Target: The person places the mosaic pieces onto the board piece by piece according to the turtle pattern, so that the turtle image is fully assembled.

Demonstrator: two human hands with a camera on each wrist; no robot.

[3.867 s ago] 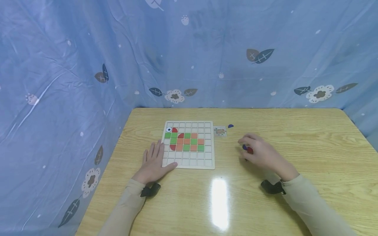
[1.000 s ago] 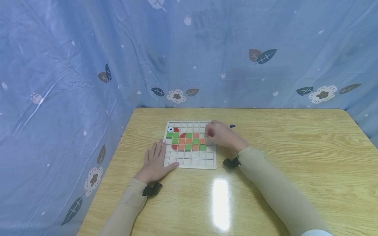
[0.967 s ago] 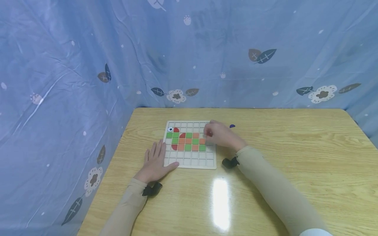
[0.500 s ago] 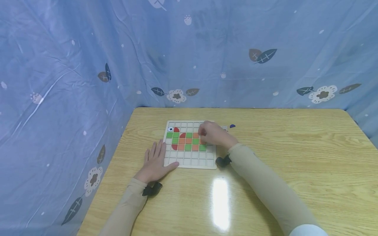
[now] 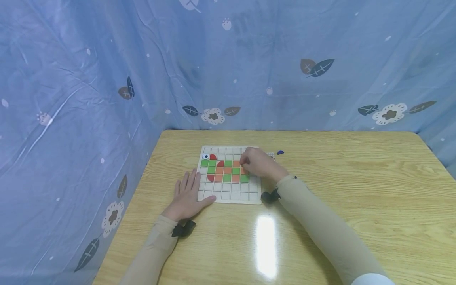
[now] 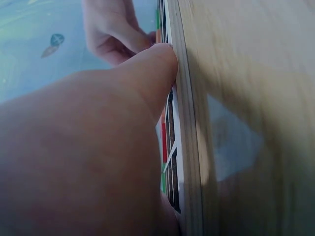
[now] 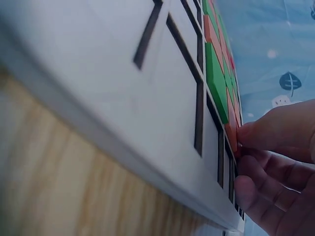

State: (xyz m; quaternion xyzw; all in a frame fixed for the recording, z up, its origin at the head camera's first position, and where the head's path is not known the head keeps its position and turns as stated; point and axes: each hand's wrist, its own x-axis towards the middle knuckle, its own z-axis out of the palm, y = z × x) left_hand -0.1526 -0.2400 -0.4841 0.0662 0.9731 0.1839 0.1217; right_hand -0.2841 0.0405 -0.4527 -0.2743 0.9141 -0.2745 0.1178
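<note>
A white square grid board point(image 5: 229, 197) lies on the table with green, orange and red tiles set in a fish-like or bird-like pattern. A round eye tile point(image 5: 206, 156) and a red quarter-round tile point(image 5: 212, 157) sit at its upper left. My left hand point(image 5: 186, 200) rests flat with spread fingers on the board's left edge and lower corner. My right hand point(image 5: 261, 162) bends over the pattern's right end. In the right wrist view its thumb and finger pinch a small red tile point(image 7: 238, 153), mostly hidden, beside an orange tile point(image 7: 231, 132).
Behind my right hand a small pattern card point(image 5: 271, 154) shows partly, at the board's right side. A dark blue half-round tile point(image 5: 280, 152) lies beyond it on the wooden table point(image 5: 342, 174). A blue patterned curtain point(image 5: 249, 71) hangs behind and to the left.
My right hand has come from the table at the right, carrying a red tile, to the board, then shifted slightly left onto the pattern's right end. My left hand stays in place.
</note>
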